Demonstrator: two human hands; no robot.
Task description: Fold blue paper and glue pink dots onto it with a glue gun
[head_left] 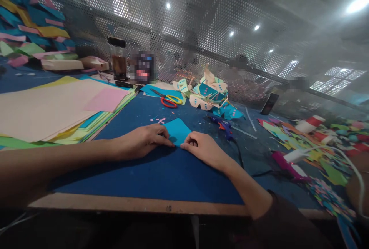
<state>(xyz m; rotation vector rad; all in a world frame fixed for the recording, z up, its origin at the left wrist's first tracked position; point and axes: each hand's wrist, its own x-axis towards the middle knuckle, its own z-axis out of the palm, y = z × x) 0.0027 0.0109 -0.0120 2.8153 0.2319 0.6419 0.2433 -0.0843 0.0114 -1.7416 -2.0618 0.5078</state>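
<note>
A piece of bright blue paper (178, 129) lies on the dark blue table top, one corner pointing away from me. At its near left edge, my left hand (147, 140) is closed, thumb and fingers pinching the paper. My right hand (203, 148) pinches the near right edge, its fingers curled in. The two sets of fingertips are a short gap apart. Just beyond my left hand lie small pink paper bits (158, 120). Scissors (168, 101) with red and yellow handles rest farther back. A blue glue gun (221, 125) lies to the right of the paper.
Large coloured paper sheets (52, 106) are stacked at left, a pink square (105, 99) on top. Behind are a dark-lidded jar (118, 60) and folded paper pieces with dots (209, 93). A magenta power strip (290, 167), cables and paper scraps (288, 135) lie right.
</note>
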